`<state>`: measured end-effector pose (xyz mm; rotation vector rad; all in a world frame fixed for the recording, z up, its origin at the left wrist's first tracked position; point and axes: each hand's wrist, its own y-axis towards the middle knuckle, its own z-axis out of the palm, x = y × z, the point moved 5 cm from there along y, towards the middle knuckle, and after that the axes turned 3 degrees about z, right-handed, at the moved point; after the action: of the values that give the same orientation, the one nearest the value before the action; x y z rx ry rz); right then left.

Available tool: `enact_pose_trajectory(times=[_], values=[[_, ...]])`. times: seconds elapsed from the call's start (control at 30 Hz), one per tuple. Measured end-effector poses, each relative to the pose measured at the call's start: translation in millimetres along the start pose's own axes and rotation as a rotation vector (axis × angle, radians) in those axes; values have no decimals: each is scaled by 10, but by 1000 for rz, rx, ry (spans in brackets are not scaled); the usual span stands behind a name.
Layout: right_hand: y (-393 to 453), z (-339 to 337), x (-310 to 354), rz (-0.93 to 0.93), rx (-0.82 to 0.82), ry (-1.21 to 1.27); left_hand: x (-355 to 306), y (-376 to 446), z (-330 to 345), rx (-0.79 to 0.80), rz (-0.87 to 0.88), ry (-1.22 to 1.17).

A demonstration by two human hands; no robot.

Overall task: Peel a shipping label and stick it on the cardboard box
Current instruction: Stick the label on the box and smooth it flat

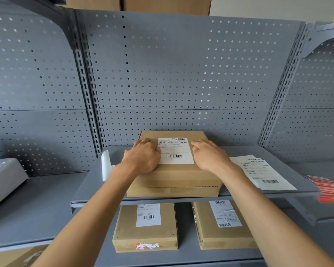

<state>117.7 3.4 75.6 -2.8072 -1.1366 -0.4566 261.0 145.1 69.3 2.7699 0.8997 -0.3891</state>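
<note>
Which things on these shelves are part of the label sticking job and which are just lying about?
In use:
cardboard box
shipping label on its top
left hand and right hand flat beside the label
spare label sheets

Lying about:
two labelled boxes below
red cards
grey device

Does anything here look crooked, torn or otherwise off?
Mostly tidy. The label lies flat and square on the cardboard box, between the left hand and right hand. On the shelf below, the right-hand box's label looks wrinkled, and the left-hand box carries a torn red-and-white sticker on its front edge.
</note>
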Motion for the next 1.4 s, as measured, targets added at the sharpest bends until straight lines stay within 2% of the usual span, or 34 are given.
enact_pose_trajectory(times=[0.1,0.27,0.47,0.77,1.03,1.13,1.23,1.4], values=[[-40,-29,-5,4,-22,-30,-12,-40,-16,-11,-32,-11],[-131,76,150,72,51,-71,-81,-141,15,-11,-115,36],[-134,79,170,69,46,-110,-100,-152,14,-12,-94,67],[-142,60,54,11,67,-11,-26,-142,30,32,-59,23],[-159,0,23,-48,67,16,12,-148,-1,-18,-32,-29],[-185,15,76,-30,105,-16,-67,-197,-22,-17,-48,-56],[-247,10,131,-19,134,-71,-149,-260,-7,10,-66,28],[-310,-35,89,-59,203,-49,-123,-279,-11,65,-2,64]])
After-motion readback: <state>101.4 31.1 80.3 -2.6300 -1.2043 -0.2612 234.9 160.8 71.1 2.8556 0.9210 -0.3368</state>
